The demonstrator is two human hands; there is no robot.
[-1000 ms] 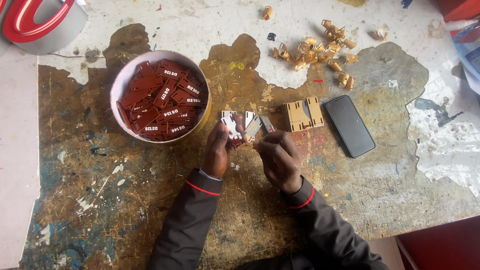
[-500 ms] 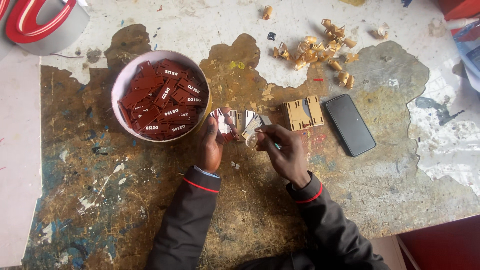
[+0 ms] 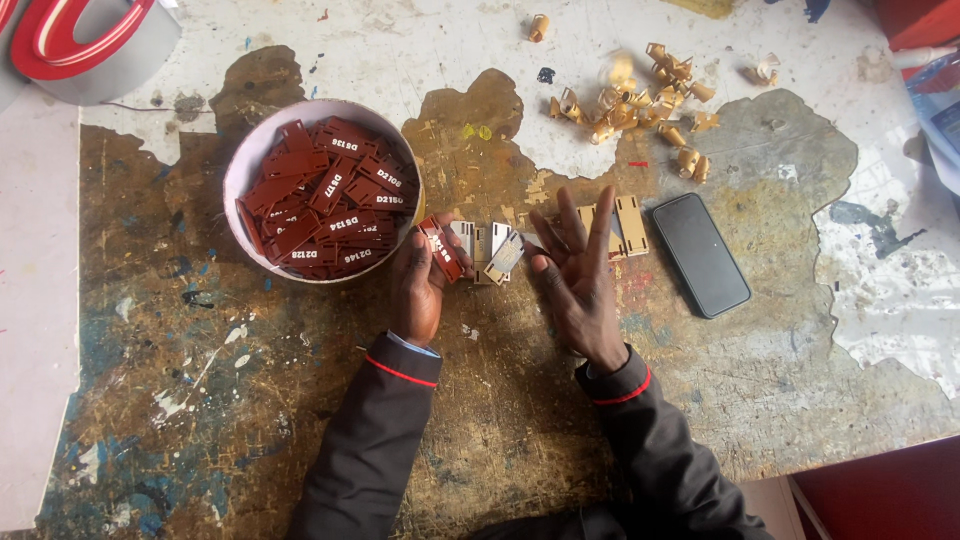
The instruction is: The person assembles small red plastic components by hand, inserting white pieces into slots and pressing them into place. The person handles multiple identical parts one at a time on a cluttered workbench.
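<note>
Two hands work at mid-frame on a paint-stained table (image 3: 150, 400). Left of centre sits a round bowl (image 3: 240, 170) heaped with dark red tags (image 3: 325, 200). Just right of its rim, the left hand (image 3: 420, 285) is clenched on one red tag (image 3: 440, 248), its long axis running from upper left to lower right and nearly touching the bowl. Between the hands lie a few pale tags (image 3: 492, 250), just beside the held tag and closer to the left hand's thumb than to the right palm. The right hand (image 3: 580, 270) is released, fingers spread and pointing up-frame, grasping nothing, partly over tan pieces (image 3: 628, 222). Further right lies a black phone (image 3: 700, 253); tan curls (image 3: 640, 100) litter the top.
</note>
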